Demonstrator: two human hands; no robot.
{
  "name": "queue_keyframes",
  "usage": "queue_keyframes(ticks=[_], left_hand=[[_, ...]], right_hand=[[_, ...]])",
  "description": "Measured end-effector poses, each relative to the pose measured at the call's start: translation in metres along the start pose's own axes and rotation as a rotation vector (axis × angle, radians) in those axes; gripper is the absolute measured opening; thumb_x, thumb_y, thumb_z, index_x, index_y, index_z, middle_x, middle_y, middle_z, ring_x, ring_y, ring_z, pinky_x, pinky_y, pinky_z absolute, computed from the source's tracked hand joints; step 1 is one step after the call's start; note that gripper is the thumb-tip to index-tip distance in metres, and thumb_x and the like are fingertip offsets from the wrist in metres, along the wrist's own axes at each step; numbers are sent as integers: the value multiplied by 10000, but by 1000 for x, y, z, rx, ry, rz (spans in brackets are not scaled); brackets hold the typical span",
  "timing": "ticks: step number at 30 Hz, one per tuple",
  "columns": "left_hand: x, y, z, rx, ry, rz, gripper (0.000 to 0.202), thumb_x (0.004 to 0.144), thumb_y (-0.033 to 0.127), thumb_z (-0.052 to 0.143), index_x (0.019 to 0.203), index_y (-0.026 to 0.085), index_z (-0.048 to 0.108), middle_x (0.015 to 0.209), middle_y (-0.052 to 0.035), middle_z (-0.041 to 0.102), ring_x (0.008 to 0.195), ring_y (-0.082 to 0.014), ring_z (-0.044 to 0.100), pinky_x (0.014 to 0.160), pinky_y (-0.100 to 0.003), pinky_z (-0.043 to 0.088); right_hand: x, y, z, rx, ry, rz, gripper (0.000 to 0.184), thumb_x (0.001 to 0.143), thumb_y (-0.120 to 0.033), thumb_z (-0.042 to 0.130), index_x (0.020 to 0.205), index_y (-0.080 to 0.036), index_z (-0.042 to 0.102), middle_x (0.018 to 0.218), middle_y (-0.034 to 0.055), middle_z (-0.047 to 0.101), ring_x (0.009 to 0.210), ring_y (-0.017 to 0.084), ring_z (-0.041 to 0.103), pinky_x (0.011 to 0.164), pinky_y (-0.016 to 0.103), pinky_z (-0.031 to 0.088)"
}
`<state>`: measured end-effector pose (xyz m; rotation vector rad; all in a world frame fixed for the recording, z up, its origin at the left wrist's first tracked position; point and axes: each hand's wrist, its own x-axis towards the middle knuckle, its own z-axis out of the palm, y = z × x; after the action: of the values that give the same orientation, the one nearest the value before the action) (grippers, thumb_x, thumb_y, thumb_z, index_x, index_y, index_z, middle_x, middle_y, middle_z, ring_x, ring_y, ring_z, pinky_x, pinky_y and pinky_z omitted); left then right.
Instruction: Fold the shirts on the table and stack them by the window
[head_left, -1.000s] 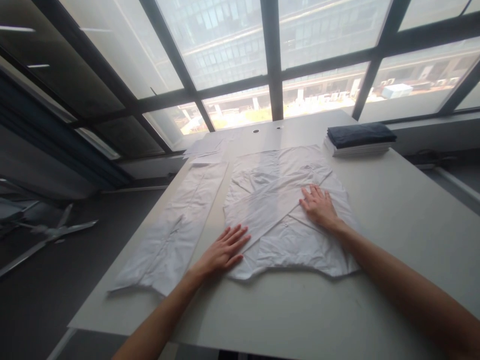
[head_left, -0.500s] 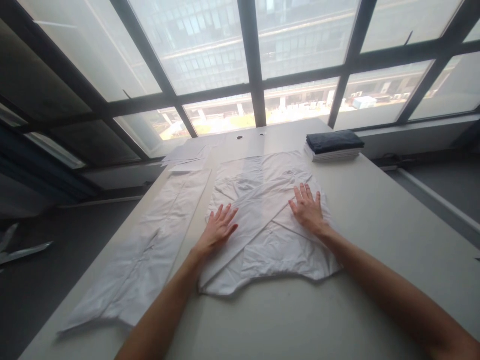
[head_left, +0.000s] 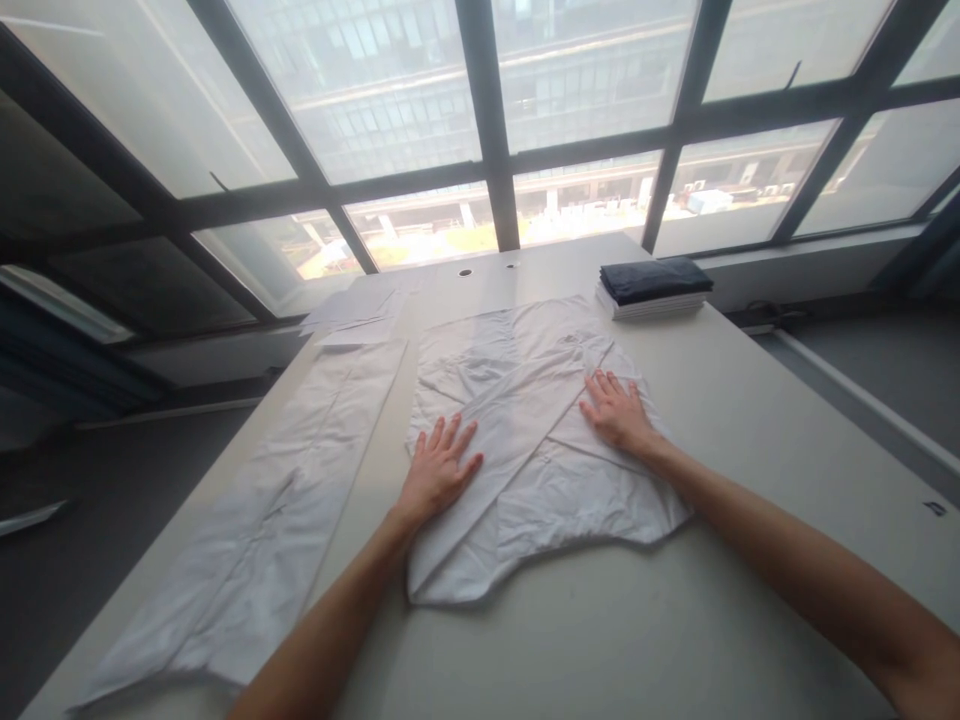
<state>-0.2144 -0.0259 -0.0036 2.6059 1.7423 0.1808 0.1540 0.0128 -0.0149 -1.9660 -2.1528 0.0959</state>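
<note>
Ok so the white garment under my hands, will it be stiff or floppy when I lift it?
Most likely floppy: the white garment lies flat with many soft creases. It is probably light for its spread, since the cloth looks thin. The diagonal strip across it could shift, as it seems only laid over the top.

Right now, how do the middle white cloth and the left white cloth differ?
The middle cloth is wide; the left cloth is long and narrow. The left hand and right hand rest on the middle cloth; neither touches the left cloth. Both cloths are white and wrinkled.
</note>
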Motion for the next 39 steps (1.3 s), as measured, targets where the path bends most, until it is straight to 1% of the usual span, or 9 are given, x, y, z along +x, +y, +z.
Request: queue_keyframes(ticks=[2,5,8,11,19,24,34,39], left_hand=[[2,6,-1,20,-7,-11,622,1021,591,361,1570,298,367,1661,-83,253,1527,-388,186,1181,-636,205],[2,9,-4,53,-14,-20,615,1028,581,347,1574,298,357,1660,-70,261,1530,-364,193,1190,-608,219],[2,10,-4,74,-12,-27,608,1026,578,358,1571,308,360,1660,-53,263,1531,-349,199,1196,-590,222],[3,9,-3,76,-15,-26,604,1026,573,365,1570,310,361,1663,-51,253,1533,-347,194,1195,-591,221],[4,7,-2,64,-13,-24,598,1025,575,375,1566,321,368,1661,-41,262,1533,-341,196,1199,-574,222],[4,6,-2,61,-11,-22,598,1024,570,382,1563,312,376,1658,-48,268,1531,-347,200,1193,-585,234],[4,7,-3,63,-17,-16,602,1024,570,373,1563,301,379,1656,-55,270,1527,-353,212,1189,-595,244],[4,7,-2,56,-13,-19,599,1021,569,382,1558,302,388,1655,-56,272,1527,-352,212,1186,-596,247]], right_hand=[[-1,7,-4,10,22,-30,593,1027,-412,318,1554,-144,362,1645,150,283,1524,301,223,1203,597,171],[-11,17,-8,-6,51,-81,581,1032,-394,316,1553,-143,367,1643,160,282,1526,300,225,1200,581,205],[-24,28,-10,-45,-6,-108,595,1034,-405,322,1549,-112,379,1632,191,291,1518,320,246,1210,564,197],[-29,34,-12,-50,-52,-131,609,1035,-422,328,1551,-103,377,1634,195,280,1518,320,246,1220,531,199],[-31,32,-13,-17,15,-122,584,1026,-397,360,1522,-97,428,1612,186,344,1505,305,283,1227,499,205],[-33,34,-12,-6,38,-135,563,1023,-381,372,1500,-94,458,1597,191,370,1492,304,314,1223,492,224],[-32,36,-11,-2,43,-141,552,1015,-372,380,1484,-97,479,1588,189,386,1482,308,335,1214,501,254],[-32,37,-10,-9,40,-143,547,1015,-370,386,1484,-106,481,1589,184,388,1486,304,328,1217,495,250]])
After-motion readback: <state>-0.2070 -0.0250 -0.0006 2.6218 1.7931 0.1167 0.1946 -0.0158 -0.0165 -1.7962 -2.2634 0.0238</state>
